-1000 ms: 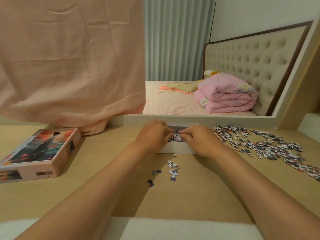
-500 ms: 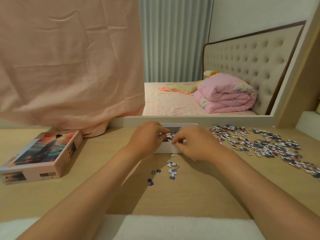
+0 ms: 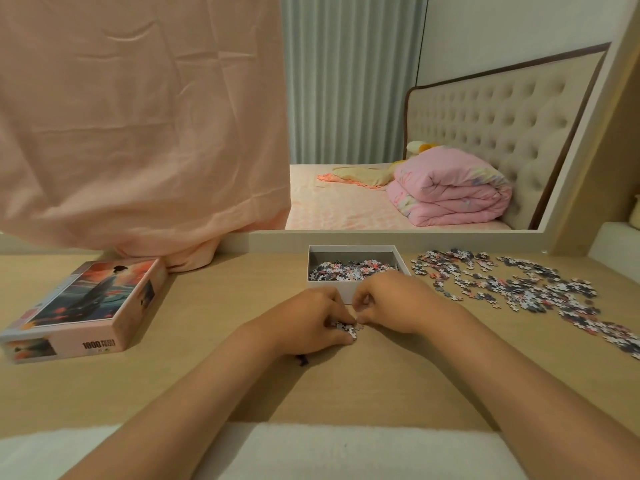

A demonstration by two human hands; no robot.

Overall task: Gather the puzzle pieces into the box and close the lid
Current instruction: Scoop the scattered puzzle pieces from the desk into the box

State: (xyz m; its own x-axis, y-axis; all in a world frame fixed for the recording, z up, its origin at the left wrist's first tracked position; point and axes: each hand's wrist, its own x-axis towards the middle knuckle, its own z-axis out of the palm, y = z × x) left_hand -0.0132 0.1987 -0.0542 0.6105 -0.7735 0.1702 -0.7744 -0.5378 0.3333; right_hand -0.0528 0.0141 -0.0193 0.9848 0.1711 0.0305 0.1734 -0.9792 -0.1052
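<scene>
Desk (image 3: 173, 393): light wood, fills the lower view; white padded edge nearest the person. Pink cloth (image 3: 138, 133) hangs top L, hem bunched on desk's back edge. To R of cloth, a white frame shows a bed (image 3: 346, 209) w/ folded quilt (image 3: 450, 192) against a tufted headboard; can't tell if it's a mirror or an opening.

Lid (image 3: 86, 303): far L on desk, picture side up, "1000" printed on near side, well apart from the box.

Loose pieces (image 3: 519, 289): wide scatter on desk R of box, running toward R edge.

Box (image 3: 353, 256): white, open, centre-back of desk by the frame. Boxed pieces (image 3: 346, 271) cover part of its floor, thin layer.

Hands are together just in front of box, backs up. L hand (image 3: 304, 323) has fingers curled round a clump (image 3: 346, 329) lying on desk. R hand (image 3: 391, 303) has fingers curled too, tips meeting L hand's at the clump; can't tell if it grips any. R hand overlaps box's near R corner.

One dark piece (image 3: 303, 360) peeks out by L wrist, on desk.
</scene>
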